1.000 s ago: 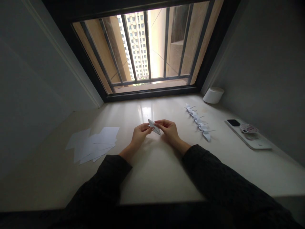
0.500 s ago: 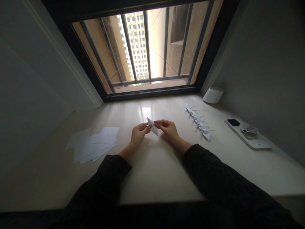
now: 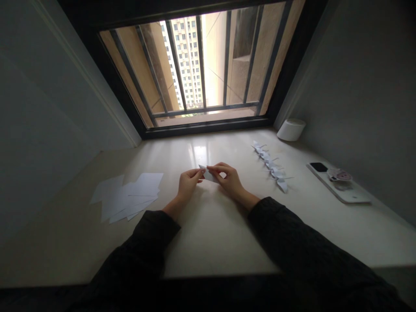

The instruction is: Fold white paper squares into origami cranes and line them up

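A small folded white paper piece (image 3: pixel 208 173) is pinched between both hands just above the pale sill (image 3: pixel 208 229). My left hand (image 3: pixel 187 183) grips its left end with closed fingers. My right hand (image 3: pixel 229 178) pinches its right side, fingers curled over the paper. Both arms wear dark sleeves. Most of the paper is hidden by the fingers.
A loose pile of white paper sheets (image 3: pixel 126 197) lies at the left. A row of folded paper figures (image 3: pixel 271 168) runs at the right, behind it a white round container (image 3: pixel 290 129). A phone (image 3: pixel 338 187) with a small round item on it lies far right. A barred window (image 3: pixel 201 69) is ahead.
The folded paper, which stood tilted up between the fingertips, now lies flatter and lower. My right hand's fingers have closed further over it. Both hands stay in the same spot.
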{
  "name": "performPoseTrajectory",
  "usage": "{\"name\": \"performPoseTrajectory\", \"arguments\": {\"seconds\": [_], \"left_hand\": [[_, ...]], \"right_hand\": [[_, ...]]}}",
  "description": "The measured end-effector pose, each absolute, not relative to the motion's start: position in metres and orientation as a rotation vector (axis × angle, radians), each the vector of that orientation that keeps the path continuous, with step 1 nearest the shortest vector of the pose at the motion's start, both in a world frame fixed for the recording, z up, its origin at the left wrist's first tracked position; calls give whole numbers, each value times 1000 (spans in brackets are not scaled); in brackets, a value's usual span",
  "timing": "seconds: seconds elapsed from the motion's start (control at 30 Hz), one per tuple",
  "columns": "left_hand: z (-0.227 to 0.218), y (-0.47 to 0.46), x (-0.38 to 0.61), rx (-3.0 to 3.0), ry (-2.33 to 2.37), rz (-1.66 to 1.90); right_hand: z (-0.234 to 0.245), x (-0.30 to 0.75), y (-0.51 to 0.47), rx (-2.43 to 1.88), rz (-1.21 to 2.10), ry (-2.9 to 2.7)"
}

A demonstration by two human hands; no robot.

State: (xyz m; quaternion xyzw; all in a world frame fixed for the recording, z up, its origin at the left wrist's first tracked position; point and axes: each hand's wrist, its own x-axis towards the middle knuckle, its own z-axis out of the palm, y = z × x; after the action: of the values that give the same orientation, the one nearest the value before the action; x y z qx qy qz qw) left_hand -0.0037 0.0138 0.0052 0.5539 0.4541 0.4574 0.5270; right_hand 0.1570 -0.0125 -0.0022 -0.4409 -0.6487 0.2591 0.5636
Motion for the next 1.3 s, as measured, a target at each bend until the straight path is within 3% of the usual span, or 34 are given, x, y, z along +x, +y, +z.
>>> {"name": "performPoseTrajectory", "arguments": {"seconds": [0.23, 0.53, 0.97, 1.3], "left_hand": [[7, 14, -3, 1260, 1075, 1094], [9, 13, -2, 1220, 1047, 1129], [13, 6, 2, 1110, 1005, 1223], [13, 25, -11, 977, 1151, 1435]], "right_hand": [[-1, 157, -12, -1037, 628, -1558], [-11, 154, -7, -1275, 918, -1346], [-3, 147, -13, -1146, 1184, -1279], [-2, 146, -17, -1202, 1120, -1253]]}}
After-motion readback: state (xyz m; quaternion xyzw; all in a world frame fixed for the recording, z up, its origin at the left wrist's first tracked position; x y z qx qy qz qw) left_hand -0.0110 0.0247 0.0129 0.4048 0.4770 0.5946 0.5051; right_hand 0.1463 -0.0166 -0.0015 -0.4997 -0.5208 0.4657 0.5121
